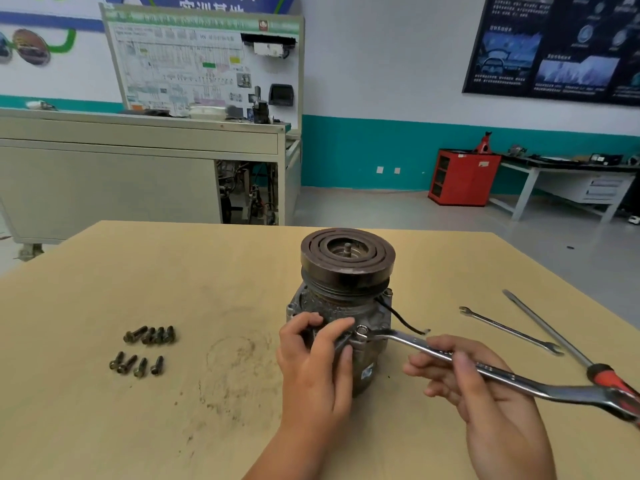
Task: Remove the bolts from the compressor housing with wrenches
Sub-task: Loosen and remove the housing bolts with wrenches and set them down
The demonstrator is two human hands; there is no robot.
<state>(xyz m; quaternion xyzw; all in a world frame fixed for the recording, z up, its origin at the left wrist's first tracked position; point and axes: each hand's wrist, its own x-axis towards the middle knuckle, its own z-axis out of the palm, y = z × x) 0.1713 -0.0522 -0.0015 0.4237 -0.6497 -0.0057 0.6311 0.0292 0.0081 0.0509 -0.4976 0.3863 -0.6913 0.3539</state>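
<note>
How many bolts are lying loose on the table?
8. Four bolts lie in a far row and four in a near row, on the table left of the compressor. Others may be hidden behind the compressor.

The table (104, 427) is pale tan, smudged with dark, ring-shaped grime. The compressor housing (363, 311) is dull grey, and its pulley (348, 258) is dark brown with concentric grooves. The bolts (145, 348) are dark and brassy. The large wrench (485, 370) and slim wrench (509, 329) are bright silver. The screwdriver handle (613, 379) is red and black.
</note>
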